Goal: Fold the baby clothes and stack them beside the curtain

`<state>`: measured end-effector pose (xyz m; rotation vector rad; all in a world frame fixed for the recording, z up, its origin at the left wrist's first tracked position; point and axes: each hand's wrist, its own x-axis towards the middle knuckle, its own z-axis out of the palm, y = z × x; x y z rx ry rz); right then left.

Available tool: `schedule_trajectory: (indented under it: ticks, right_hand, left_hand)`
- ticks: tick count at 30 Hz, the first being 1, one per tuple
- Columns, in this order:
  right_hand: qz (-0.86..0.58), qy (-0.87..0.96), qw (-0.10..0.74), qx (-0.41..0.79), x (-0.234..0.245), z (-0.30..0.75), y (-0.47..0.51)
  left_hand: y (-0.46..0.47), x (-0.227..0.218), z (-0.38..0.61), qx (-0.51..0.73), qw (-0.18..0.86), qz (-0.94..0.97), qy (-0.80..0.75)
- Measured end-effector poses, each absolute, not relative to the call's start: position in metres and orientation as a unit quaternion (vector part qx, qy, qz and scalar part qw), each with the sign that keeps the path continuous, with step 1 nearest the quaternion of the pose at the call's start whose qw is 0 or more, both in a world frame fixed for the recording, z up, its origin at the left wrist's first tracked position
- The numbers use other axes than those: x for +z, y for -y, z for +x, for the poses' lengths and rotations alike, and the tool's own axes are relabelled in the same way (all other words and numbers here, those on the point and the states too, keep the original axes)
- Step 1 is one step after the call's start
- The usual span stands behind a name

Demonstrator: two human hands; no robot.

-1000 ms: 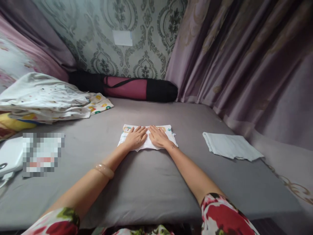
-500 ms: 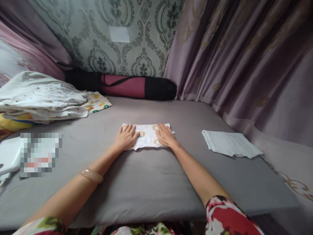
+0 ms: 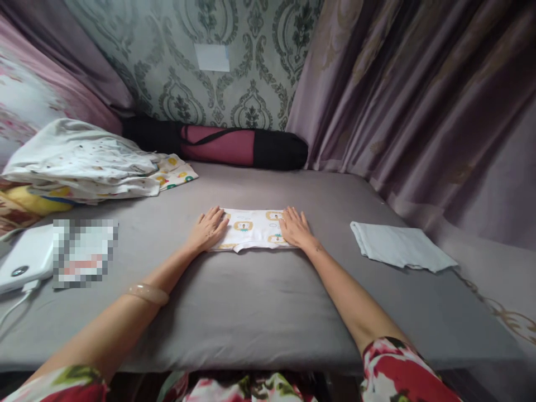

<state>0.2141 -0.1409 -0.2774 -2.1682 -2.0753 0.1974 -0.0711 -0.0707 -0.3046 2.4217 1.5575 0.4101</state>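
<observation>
Was a white cloth [image 3: 257, 229] printed with tan-bordered pictures, green touches and thin outlines. Lay folded flat and crosswise just below the middle of the frame, partly covered at both ends, with a slightly uneven lower edge.

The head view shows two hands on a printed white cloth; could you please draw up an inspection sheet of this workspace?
Surface: grey sheet, faintly wrinkled towards the near edge.
Things in hand: printed white cloth, lying flat on the sheet.
Clutter: fabric heap and pixelated item on the left; pale folded cloth on the right.
Hands: left hand and right hand lie open on opposite ends of the printed cloth.
Cables: white cable at the white device, left.
Surroundings: patterned wall; mauve curtain on the right; pink-and-black bag along the far side.
</observation>
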Motion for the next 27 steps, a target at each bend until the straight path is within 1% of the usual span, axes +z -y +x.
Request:
schedule_trajectory:
  ticks: [2, 4, 8, 14, 19, 23, 27]
  right_hand:
    - [-0.707, 0.701, 0.085, 0.039, -0.273, 0.194, 0.140]
    - [-0.685, 0.721, 0.095, 0.040, -0.271, 0.174, 0.139]
    - [-0.671, 0.735, 0.075, 0.067, -0.277, 0.154, 0.136]
    - [-0.670, 0.737, 0.062, 0.059, -0.280, 0.155, 0.135]
    - [-0.639, 0.761, 0.103, 0.042, -0.270, 0.122, 0.134]
    - [-0.612, 0.780, 0.110, 0.071, -0.272, 0.092, 0.133]
    - [-0.612, 0.779, 0.106, 0.087, -0.281, 0.084, 0.132]
  left_hand:
    - [0.070, -0.307, -0.073, 0.182, 0.121, 0.817, -0.534]
    - [0.068, -0.309, -0.075, 0.207, 0.121, 0.807, -0.539]
    - [0.066, -0.313, -0.077, 0.229, 0.117, 0.802, -0.539]
    - [0.064, -0.316, -0.079, 0.292, 0.122, 0.800, -0.509]
    - [0.061, -0.319, -0.081, 0.359, 0.138, 0.779, -0.495]
    - [0.059, -0.320, -0.082, 0.377, 0.151, 0.762, -0.504]
    - [0.057, -0.319, -0.082, 0.385, 0.161, 0.749, -0.515]
